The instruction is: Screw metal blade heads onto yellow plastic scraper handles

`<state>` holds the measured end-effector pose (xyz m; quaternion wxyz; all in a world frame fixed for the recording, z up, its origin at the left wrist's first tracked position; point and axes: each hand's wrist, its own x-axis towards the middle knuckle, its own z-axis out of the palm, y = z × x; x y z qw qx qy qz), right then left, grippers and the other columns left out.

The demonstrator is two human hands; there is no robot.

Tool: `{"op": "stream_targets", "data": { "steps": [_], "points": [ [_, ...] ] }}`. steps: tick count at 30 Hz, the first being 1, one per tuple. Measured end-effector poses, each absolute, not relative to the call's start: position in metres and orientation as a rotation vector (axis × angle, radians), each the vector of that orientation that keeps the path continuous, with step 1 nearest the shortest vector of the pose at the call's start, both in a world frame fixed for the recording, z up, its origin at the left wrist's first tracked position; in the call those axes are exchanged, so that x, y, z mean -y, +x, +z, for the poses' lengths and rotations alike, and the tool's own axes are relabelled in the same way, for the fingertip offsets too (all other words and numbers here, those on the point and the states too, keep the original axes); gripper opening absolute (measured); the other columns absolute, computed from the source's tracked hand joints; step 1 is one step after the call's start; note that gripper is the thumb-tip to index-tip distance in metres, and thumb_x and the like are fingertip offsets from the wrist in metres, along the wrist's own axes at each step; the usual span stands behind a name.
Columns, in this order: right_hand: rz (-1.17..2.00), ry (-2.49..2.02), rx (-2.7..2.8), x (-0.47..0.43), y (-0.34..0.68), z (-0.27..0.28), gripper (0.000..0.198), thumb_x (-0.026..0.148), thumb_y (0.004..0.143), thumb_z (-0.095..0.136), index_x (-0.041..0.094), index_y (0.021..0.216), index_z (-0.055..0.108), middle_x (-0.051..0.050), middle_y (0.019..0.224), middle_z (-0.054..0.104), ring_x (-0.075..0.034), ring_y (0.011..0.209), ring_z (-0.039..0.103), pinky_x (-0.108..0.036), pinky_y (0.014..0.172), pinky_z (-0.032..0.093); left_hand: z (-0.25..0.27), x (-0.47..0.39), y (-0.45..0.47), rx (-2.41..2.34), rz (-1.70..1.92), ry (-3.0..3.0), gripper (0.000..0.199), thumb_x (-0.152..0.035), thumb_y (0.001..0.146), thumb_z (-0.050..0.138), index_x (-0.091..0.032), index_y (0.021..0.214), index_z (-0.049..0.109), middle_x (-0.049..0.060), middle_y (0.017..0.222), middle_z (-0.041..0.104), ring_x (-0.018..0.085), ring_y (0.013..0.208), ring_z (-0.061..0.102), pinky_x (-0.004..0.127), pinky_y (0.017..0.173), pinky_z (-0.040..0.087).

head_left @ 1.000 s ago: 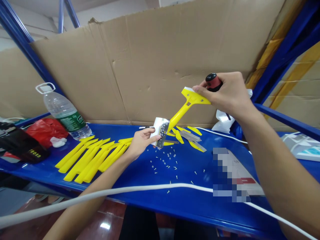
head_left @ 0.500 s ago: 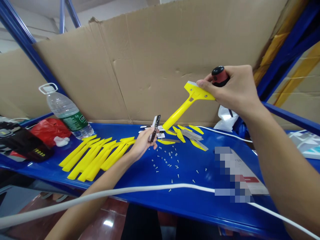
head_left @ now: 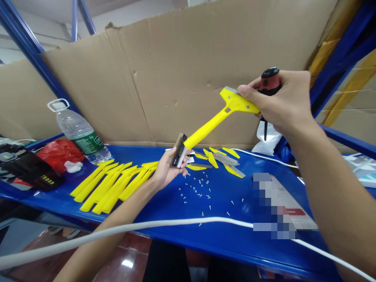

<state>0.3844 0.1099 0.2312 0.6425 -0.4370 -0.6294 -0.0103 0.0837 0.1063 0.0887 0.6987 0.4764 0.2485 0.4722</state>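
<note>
My right hand (head_left: 288, 98) is closed on the head of a yellow scraper (head_left: 207, 126), pinching it by the bladed edge. The same hand also holds a screwdriver (head_left: 269, 82) with a red and black handle, its shaft pointing down. The scraper slants down to the left, with two screws in its head. In my left hand (head_left: 166, 168) is a small flat black-and-white packet (head_left: 179, 152), gripped between thumb and fingers. The scraper's handle end reaches the packet; whether they touch I cannot tell. Small screws and nuts (head_left: 201, 190) lie scattered below the hands.
Several yellow scraper handles (head_left: 110, 190) lie at the left. Yellow clamp plates (head_left: 213, 159) and metal blades (head_left: 226, 158) lie at the back. A water bottle (head_left: 84, 135), red bag (head_left: 58, 154) and black container (head_left: 32, 170) stand left. A white cable (head_left: 147, 224) crosses in front.
My right hand has moved up and to the right with the scraper and screwdriver. The packet in my left hand has turned, showing more of its broad face.
</note>
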Motion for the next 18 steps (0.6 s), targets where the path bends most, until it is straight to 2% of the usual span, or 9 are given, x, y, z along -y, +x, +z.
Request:
{"op": "stream_targets", "data": {
  "steps": [3,6,8,13,18],
  "points": [
    [0.103,-0.947,1.376,-0.116,0.379,0.227,0.020,0.032,0.085,0.094,0.016,0.080,0.083,-0.001,0.061,0.064,-0.012,0.046,0.050,-0.031,0.040,0.032,0.085,-0.105,0.087,-0.610,1.073,1.107,0.057,-0.060,0.092,0.076,-0.009,0.118,0.079,0.007,0.094,0.059,0.017,0.075,0.048,0.031,0.056,0.055],
    [0.107,-0.991,1.407,-0.121,0.375,0.223,0.019,0.031,0.086,0.093,0.016,0.079,0.083,-0.002,0.061,0.064,-0.012,0.046,0.049,-0.033,0.044,0.035,0.082,-0.105,0.089,-0.628,1.107,1.124,0.058,-0.057,0.092,0.076,-0.008,0.124,0.078,0.009,0.095,0.064,0.019,0.077,0.052,0.031,0.057,0.055],
    [0.049,-1.032,1.449,-0.123,0.373,0.221,0.018,0.028,0.086,0.093,0.017,0.077,0.082,-0.001,0.061,0.064,-0.013,0.051,0.050,-0.035,0.051,0.037,0.081,-0.105,0.089,-0.624,1.147,1.136,0.056,-0.056,0.092,0.077,-0.009,0.122,0.078,0.010,0.097,0.067,0.019,0.078,0.055,0.031,0.057,0.055],
    [-0.115,-1.068,1.484,-0.124,0.379,0.221,0.017,0.026,0.084,0.093,0.017,0.076,0.081,0.000,0.063,0.063,-0.014,0.060,0.049,-0.036,0.059,0.037,0.083,-0.106,0.087,-0.683,1.215,1.242,0.042,-0.048,0.088,0.088,-0.011,0.103,0.078,0.010,0.094,0.070,0.016,0.077,0.061,0.028,0.060,0.054],
    [-0.247,-1.060,1.452,-0.115,0.385,0.228,0.020,0.032,0.085,0.093,0.017,0.078,0.081,-0.003,0.068,0.067,-0.015,0.063,0.051,-0.036,0.060,0.038,0.080,-0.110,0.085,-0.829,1.262,1.269,0.049,-0.040,0.079,0.099,-0.013,0.112,0.076,0.008,0.098,0.075,0.015,0.079,0.067,0.024,0.058,0.050]
  ]
}}
